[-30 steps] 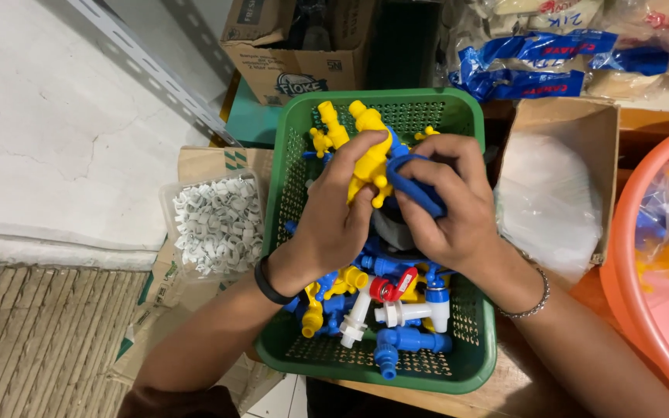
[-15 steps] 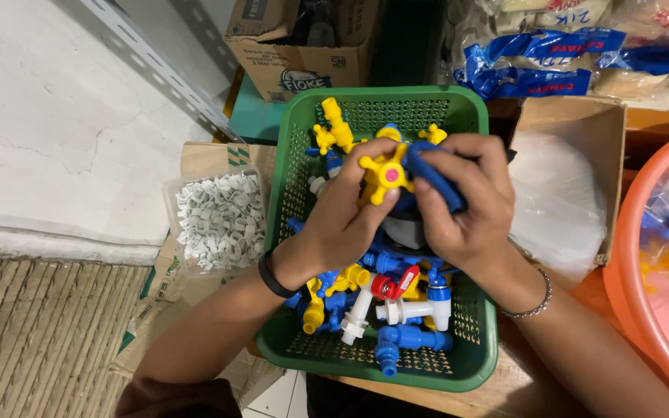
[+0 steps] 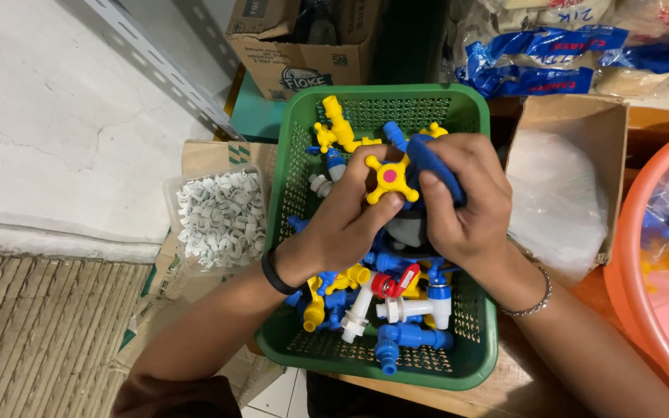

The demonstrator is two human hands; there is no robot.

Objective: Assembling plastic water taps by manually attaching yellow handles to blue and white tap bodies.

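Head view, looking down into a green basket (image 3: pixel 474 364) of plastic taps. Both hands are over the basket's middle, forearms coming in from the lower edge of the frame and converging.

Left hand (image 3: pixel 342 224): palm turned inward, wrist cocked, black band on the wrist. Fingers are curled and pinch the yellow handle (image 3: pixel 391 179), a cross-shaped knob with a pink dot at its centre. Thumb lies along the knob's lower arm, the fingertips behind it. The hand is closed on the handle.

Right hand (image 3: pixel 466 205): back of the hand faces the camera, a thin metal bracelet on the wrist. Fingers wrap over a blue tap (image 3: pixel 431 166) and clamp it; the index tip touches the right arm of the yellow handle. The handle sits at the near end of the blue tap, held between both hands above the pile, in the upper half of the basket. Whether it is seated on the tap or only pressed against it, I cannot tell.

Below the hands: loose taps, blue, yellow and white, one with a red lever (image 3: pixel 396 282). Left of the basket, a clear tub of white clips (image 3: pixel 218 217). Right, a box with a clear bag (image 3: pixel 559 193), then an orange basin (image 3: pixel 644 310). A cardboard box (image 3: pixel 303 54) stands beyond the basket.
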